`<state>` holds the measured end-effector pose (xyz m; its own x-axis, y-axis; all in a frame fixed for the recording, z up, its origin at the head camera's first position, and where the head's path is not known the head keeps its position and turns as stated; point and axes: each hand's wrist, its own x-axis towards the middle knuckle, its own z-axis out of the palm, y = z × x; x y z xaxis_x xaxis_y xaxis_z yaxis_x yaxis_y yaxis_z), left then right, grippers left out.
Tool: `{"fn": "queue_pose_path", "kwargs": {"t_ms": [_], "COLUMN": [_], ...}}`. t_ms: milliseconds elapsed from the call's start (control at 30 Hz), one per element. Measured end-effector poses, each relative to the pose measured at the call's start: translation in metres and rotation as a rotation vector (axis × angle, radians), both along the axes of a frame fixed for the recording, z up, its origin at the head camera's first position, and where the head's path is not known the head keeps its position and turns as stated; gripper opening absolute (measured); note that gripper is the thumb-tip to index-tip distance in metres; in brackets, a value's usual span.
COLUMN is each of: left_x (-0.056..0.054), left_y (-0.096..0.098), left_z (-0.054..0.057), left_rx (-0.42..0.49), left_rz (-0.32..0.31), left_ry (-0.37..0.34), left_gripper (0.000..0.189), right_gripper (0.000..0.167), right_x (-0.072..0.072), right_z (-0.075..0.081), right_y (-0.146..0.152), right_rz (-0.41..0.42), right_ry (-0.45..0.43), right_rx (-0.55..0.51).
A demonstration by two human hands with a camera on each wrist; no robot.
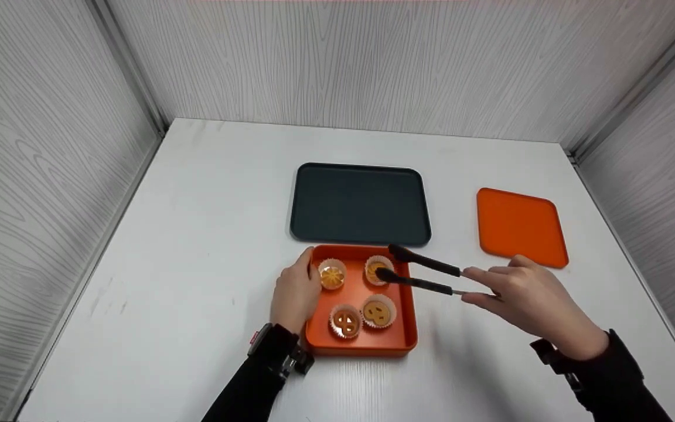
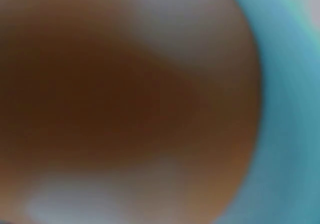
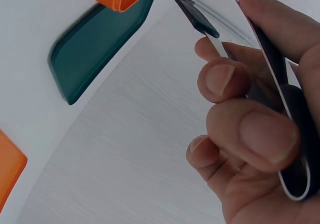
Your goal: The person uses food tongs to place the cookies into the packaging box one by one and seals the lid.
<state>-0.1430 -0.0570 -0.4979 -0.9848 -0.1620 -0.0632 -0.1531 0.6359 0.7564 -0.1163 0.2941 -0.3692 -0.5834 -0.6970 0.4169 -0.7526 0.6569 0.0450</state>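
Observation:
In the head view, an orange box (image 1: 349, 346) holds several small round treats in white pleated paper cups. My left hand (image 1: 295, 293) holds the box by its left wall. My right hand (image 1: 525, 299) grips black-tipped tongs (image 1: 428, 285) from the right side. The tongs' arms are spread: one tip overlaps the back right treat (image 1: 375, 268), the other is by the box's back right corner. Near the front lie a brown treat (image 1: 346, 322) and a tan one (image 1: 377, 313); a yellow one (image 1: 332, 275) lies back left. In the right wrist view, thumb and fingers surround the tongs (image 3: 267, 48).
Right behind the box lies a dark green tray (image 1: 361, 202). A flat orange lid or tray (image 1: 522, 225) lies farther right on the white table (image 1: 197, 234). Panels with a wood-grain pattern (image 1: 337, 64) enclose the back and sides. The left wrist view is blurred.

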Motion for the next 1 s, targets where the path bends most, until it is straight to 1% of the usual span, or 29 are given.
{"fn": "queue_pose_path", "kwargs": {"t_ms": [100, 200, 267, 367, 433, 567, 700, 833, 1000], "left_x": [-0.001, -0.001, -0.001, -0.001, -0.001, 0.0, 0.0, 0.0, 0.0], "left_y": [0.0, 0.0, 0.0, 0.0, 0.0, 0.0, -0.001, -0.001, -0.001], "left_z": [0.0, 0.0, 0.0, 0.0, 0.0, -0.001, -0.003, -0.004, -0.003], "left_rx": [-0.001, -0.003, -0.002, 0.002, 0.011, 0.021, 0.005, -0.005, -0.003], "left_rz": [-0.004, -0.006, -0.004, -0.002, -0.003, -0.006, -0.005, -0.01, -0.011], "left_ry": [-0.002, -0.01, -0.02, -0.026, -0.024, -0.004, 0.028, 0.05, 0.042], "left_gripper": [0.046, 0.046, 0.046, 0.046, 0.046, 0.046, 0.045, 0.045, 0.045], "right_gripper": [0.038, 0.038, 0.033, 0.019, 0.013, 0.01, 0.007, 0.012, 0.016], "right_x": [-0.002, -0.006, -0.009, -0.016, -0.021, -0.029, -0.036, -0.04, -0.044], "right_z": [-0.006, -0.014, -0.02, -0.031, -0.04, -0.055, -0.068, -0.079, -0.09], "right_y": [0.01, 0.017, 0.021, 0.023, 0.024, 0.024, 0.022, 0.02, 0.017], "right_rz": [-0.081, -0.185, -0.252, -0.335, -0.368, -0.429, -0.499, -0.538, -0.564], "right_ry": [0.019, -0.014, -0.058, -0.13, -0.152, -0.182, -0.224, -0.256, -0.283], "right_rx": [-0.053, -0.126, -0.178, -0.219, -0.223, -0.233, -0.236, -0.212, -0.192]}}
